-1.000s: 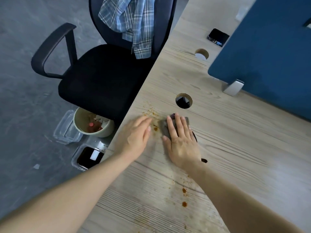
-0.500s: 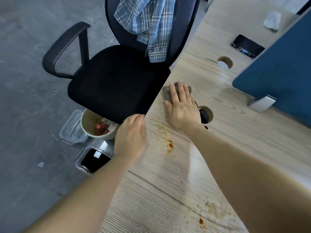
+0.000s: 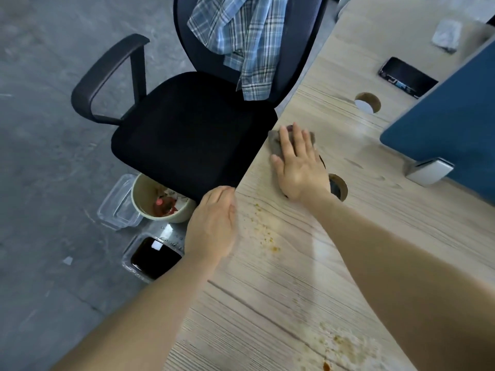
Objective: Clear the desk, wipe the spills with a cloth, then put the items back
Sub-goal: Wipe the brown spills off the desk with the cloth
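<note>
Fingers (image 3: 294, 140) of the right hand (image 3: 297, 167) lie straight and slightly spread, pressed flat on the grey cloth (image 3: 274, 141), and that cloth sits right at the table's (image 3: 267, 303) near edge, just beside the black office chair (image 3: 187, 135). Only the cloth's corners peek out around the fingertips. Left hand (image 3: 211, 226) rests over the table edge with its fingers together and gently curved, holding nothing, edge-on to the surface. Between the two hands a scatter of orange-brown spill specks (image 3: 263, 231) dots the wood, and a larger smeared patch (image 3: 340, 344) lies at the lower right beside the right forearm. One round cable hole (image 3: 338, 187) shows just behind the right wrist, partly covered by it; a second cable hole (image 3: 368, 103) sits further up the table. Beyond that, a dark phone (image 3: 407, 80) lies flat, and a blurred grey-white object (image 3: 446, 36), too soft to identify, sits near the top corner. A blue divider panel (image 3: 442, 124) stands along the right on a metal foot (image 3: 428, 170). A plaid shirt (image 3: 241, 38) hangs over the chair's backrest. Down on the floor (image 3: 40, 183), tucked by the chair, sit a cream bowl (image 3: 160, 202) with red scraps inside, a clear plastic lid (image 3: 117, 204), and a clear container (image 3: 152, 257) of dark liquid.
</note>
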Motion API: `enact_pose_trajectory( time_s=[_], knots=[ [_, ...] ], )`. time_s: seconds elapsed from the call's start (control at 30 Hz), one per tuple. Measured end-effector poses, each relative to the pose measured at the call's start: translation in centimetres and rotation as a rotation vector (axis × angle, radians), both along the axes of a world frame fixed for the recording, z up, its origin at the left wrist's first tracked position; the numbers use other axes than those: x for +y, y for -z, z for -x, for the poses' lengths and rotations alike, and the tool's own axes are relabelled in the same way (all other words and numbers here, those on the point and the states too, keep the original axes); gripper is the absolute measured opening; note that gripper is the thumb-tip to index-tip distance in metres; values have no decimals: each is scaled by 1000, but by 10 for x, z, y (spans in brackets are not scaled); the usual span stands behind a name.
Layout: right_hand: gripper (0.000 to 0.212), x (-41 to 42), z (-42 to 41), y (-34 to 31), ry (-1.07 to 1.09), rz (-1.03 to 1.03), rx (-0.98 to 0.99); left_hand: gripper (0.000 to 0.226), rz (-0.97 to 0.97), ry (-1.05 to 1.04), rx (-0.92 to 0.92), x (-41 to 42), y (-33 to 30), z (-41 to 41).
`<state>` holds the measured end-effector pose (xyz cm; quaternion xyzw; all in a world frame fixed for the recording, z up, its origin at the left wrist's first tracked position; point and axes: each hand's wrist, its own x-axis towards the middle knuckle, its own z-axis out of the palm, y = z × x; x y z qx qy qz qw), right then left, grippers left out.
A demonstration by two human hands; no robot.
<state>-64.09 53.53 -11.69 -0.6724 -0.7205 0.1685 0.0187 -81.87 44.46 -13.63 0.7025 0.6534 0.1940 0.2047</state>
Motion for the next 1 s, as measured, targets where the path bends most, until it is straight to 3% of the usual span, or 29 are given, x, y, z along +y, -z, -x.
enact_pose_trajectory(
  time_s=[0.13, 0.23, 0.43, 0.7, 0.87, 1.0],
  knots=[
    [57, -62, 19, -2, -199, -44, 31, 40, -37, -1, -11, -2, 0, 1],
    [56, -60, 13, -1, -273, -4, 53, 37, -24, 0, -1, -1, 2, 1],
    [57, 6, 2, 4, -83, 4, 16, 31, 7, -3, 16, -1, -1, 2],
    [56, -40, 14, -1, -325, -6, 72, 35, -40, 12, 12, 0, 2, 1],
    [56, 18, 5, 4, -150, -2, 22, 34, 28, 8, 38, 1, 4, 1],
    [57, 19, 9, 4, -117, -9, -28, 30, 2, -2, 30, 2, 5, 2]
  ],
)
